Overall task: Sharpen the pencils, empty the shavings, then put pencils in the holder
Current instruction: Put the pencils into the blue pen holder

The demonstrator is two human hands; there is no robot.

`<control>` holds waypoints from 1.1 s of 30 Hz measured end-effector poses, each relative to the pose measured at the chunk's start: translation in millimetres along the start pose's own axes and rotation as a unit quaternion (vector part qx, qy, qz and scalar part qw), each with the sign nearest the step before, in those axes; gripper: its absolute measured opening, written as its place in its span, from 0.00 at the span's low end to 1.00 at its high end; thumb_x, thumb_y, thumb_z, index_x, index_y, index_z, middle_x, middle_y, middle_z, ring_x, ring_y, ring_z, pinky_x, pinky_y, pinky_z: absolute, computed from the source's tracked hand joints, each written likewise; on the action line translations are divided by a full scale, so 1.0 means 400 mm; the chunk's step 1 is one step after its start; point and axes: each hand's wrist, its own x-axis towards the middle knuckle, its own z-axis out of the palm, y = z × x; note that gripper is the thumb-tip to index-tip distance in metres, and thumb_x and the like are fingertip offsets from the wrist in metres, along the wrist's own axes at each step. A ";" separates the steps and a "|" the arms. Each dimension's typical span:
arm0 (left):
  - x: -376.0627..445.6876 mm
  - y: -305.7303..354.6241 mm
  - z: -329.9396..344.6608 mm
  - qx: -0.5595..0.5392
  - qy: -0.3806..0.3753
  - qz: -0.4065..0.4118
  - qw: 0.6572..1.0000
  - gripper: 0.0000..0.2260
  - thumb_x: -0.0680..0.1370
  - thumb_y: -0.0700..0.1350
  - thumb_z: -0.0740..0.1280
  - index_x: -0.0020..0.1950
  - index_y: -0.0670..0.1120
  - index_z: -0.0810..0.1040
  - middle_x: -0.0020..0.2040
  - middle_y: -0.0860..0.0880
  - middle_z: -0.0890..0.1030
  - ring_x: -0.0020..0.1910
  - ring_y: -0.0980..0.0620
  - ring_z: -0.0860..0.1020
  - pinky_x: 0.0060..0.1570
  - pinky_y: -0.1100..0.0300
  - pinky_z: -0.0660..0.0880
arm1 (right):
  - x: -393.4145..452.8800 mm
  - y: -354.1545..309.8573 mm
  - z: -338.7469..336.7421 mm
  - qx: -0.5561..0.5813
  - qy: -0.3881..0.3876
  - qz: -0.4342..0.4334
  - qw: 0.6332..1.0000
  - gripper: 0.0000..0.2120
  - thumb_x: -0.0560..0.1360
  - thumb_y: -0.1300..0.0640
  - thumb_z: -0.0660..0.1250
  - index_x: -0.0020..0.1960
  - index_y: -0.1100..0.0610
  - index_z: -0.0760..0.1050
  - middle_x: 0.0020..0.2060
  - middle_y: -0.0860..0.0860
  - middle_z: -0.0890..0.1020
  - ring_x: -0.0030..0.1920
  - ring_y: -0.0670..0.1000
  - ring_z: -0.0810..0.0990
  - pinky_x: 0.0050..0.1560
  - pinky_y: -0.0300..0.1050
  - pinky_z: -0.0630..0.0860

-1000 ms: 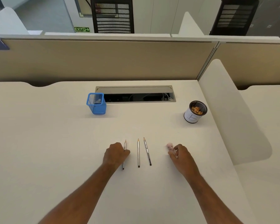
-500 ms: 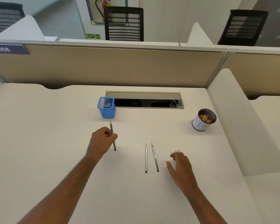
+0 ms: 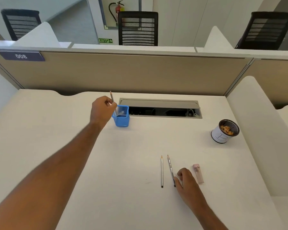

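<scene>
My left hand (image 3: 102,110) grips a grey pencil (image 3: 112,97), point up, with its lower end inside the blue mesh holder (image 3: 121,120) at the back of the desk. Two more sharpened pencils lie side by side near the front: one (image 3: 162,171) on the left and one (image 3: 171,169) on the right. My right hand (image 3: 187,183) rests on the desk with its fingers touching the right pencil's lower end, holding nothing. The pink sharpener (image 3: 198,173) lies just right of that hand.
A white cup (image 3: 220,136) marked with a letter holds orange shavings at the right. An open cable tray (image 3: 160,107) is set into the desk behind the holder. A beige partition (image 3: 123,72) closes the back, and a white divider (image 3: 259,127) the right side.
My left hand lifted one pencil off the desk and carried it back to the blue holder. My right hand let go of the sharpener and shifted left to the nearest pencil.
</scene>
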 end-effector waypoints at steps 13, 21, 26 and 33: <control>0.049 -0.050 0.124 0.111 -0.032 0.001 0.993 0.08 0.83 0.45 0.72 0.56 0.42 0.87 0.57 0.41 0.87 0.59 0.39 0.83 0.60 0.41 0.83 | 0.053 -0.019 -0.007 -0.021 -0.013 0.054 0.998 0.12 0.83 0.51 0.68 0.44 0.52 0.69 0.35 0.46 0.73 0.34 0.46 0.70 0.36 0.41 0.68; 0.032 -0.055 0.153 0.215 -0.069 0.038 0.973 0.11 0.82 0.48 0.73 0.55 0.42 0.90 0.53 0.40 0.87 0.53 0.38 0.84 0.56 0.44 0.79 | 0.073 -0.012 0.001 -0.041 -0.013 0.064 0.997 0.16 0.83 0.46 0.67 0.41 0.50 0.67 0.33 0.45 0.71 0.32 0.45 0.70 0.33 0.39 0.67; 0.020 -0.049 0.146 0.211 -0.081 0.042 0.973 0.11 0.82 0.47 0.72 0.59 0.43 0.90 0.56 0.39 0.86 0.56 0.38 0.82 0.56 0.44 0.80 | 0.076 -0.018 -0.004 -0.076 -0.024 0.041 0.996 0.17 0.84 0.43 0.66 0.42 0.51 0.68 0.34 0.46 0.72 0.32 0.46 0.71 0.33 0.38 0.67; -0.076 -0.119 0.113 0.063 0.034 -0.011 0.997 0.09 0.84 0.45 0.72 0.62 0.43 0.83 0.57 0.40 0.83 0.59 0.39 0.80 0.58 0.45 0.77 | 0.076 -0.039 -0.003 -0.140 -0.037 0.013 0.989 0.19 0.83 0.39 0.65 0.44 0.52 0.69 0.38 0.47 0.75 0.34 0.47 0.74 0.36 0.41 0.67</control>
